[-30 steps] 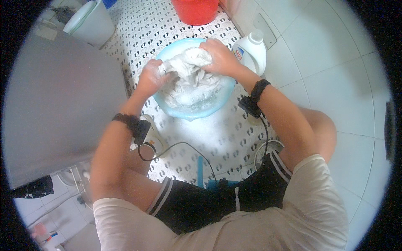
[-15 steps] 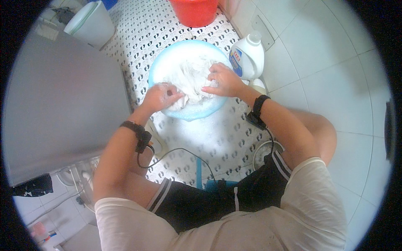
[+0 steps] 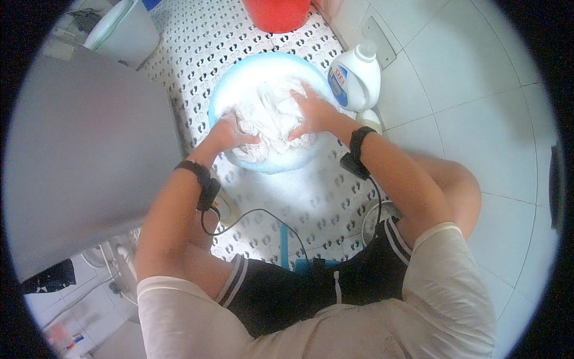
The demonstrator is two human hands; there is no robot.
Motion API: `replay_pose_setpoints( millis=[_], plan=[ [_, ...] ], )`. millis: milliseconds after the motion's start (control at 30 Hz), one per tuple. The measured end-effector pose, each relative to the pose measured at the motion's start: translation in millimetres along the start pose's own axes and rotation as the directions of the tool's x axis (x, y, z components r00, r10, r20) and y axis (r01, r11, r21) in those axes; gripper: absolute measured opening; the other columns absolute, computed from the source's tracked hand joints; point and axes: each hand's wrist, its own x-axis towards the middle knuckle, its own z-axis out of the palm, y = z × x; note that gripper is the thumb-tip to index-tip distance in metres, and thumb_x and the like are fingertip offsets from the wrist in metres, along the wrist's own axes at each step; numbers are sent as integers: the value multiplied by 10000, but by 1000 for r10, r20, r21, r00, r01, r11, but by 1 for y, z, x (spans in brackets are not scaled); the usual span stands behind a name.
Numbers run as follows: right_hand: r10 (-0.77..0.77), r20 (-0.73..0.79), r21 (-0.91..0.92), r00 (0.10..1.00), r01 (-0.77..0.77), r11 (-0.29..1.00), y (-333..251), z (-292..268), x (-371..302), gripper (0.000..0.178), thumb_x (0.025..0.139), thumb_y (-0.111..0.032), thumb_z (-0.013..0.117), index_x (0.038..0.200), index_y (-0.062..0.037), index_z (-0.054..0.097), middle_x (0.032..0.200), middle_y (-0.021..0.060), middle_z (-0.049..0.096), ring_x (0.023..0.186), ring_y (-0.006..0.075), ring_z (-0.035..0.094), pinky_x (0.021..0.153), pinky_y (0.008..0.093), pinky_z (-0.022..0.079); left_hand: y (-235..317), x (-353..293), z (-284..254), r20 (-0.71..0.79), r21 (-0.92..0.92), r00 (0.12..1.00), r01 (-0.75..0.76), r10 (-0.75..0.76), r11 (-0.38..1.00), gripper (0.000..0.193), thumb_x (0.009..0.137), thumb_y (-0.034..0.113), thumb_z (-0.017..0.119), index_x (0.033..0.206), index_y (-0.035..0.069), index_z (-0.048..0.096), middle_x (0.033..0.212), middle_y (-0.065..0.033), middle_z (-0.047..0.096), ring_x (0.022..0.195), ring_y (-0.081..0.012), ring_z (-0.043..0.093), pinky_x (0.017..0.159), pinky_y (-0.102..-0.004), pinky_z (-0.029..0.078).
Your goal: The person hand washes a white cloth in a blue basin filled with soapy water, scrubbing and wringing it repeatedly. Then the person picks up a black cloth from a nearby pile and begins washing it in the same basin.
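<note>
A heap of wet white cloth (image 3: 272, 113) lies among suds in a round light-blue basin (image 3: 218, 81). On the heap's left side, my left hand (image 3: 227, 131) holds the cloth, its thumb pointing inward and its fingers partly sunk in the folds. My right hand (image 3: 314, 112) grips the right side of the same cloth, thumb and fingers spread wide around a bunch of it. Foam and folds hide some of the fingertips.
A white detergent bottle (image 3: 356, 78) stands by the tiled wall right of the basin. Beyond are a red tub (image 3: 278, 13) and a white bin (image 3: 128, 36). A grey panel (image 3: 101, 149) rises at left. A black cable (image 3: 263, 210) hangs between my wrists.
Both hands have spread wider around the cloth, fingers pushing deeper into its folds. The left hand's curled fingers have straightened. The view has shifted slightly.
</note>
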Motion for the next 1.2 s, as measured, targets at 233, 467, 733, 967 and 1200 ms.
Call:
replay_pose_setpoints(
  millis=[233, 467, 733, 967, 1200],
  plan=[
    [26, 186, 61, 982, -38, 997, -10, -1, 20, 1238, 493, -590, 861, 1438, 31, 357, 1428, 347, 373, 1335, 477, 365, 1103, 429, 337, -12, 20, -6, 177, 145, 982, 36, -62, 989, 891, 583, 513, 850, 1191, -88, 598, 1177, -278, 625, 1124, -345, 600, 973, -370, 450],
    [33, 263, 198, 964, -88, 976, -12, 1, 29, 1181, 503, -533, 884, 1372, 106, 404, 1311, 320, 518, 1239, 398, 508, 1053, 385, 397, -45, 35, 12, 219, 30, 971, 89, -93, 996, 883, 574, 530, 855, 1205, -41, 617, 1188, -238, 641, 1110, -330, 606, 965, -367, 449],
    [67, 270, 177, 961, -118, 977, -8, 14, 32, 1122, 516, -509, 886, 1324, 129, 442, 1265, 324, 547, 1191, 396, 544, 1024, 381, 422, -59, 41, 21, 211, 65, 963, 157, -167, 986, 881, 544, 517, 877, 1170, -54, 635, 1172, -238, 649, 1101, -336, 611, 965, -354, 456],
    [49, 188, 197, 981, -87, 976, -7, 19, 30, 1047, 501, -457, 902, 1260, 130, 483, 1193, 323, 583, 1123, 408, 579, 975, 388, 457, -70, 45, 27, 212, 53, 970, 113, -122, 992, 763, 570, 489, 872, 1085, -41, 681, 1085, -220, 685, 1019, -311, 651, 901, -361, 490],
    [19, 141, 229, 990, -52, 972, 7, 42, 42, 899, 505, -354, 907, 1192, 89, 533, 1154, 289, 613, 1072, 392, 606, 929, 403, 480, -71, 43, 49, 64, -89, 998, 6, 0, 996, 586, 608, 407, 844, 1000, -9, 711, 965, -199, 710, 926, -318, 676, 842, -349, 514]
  ],
)
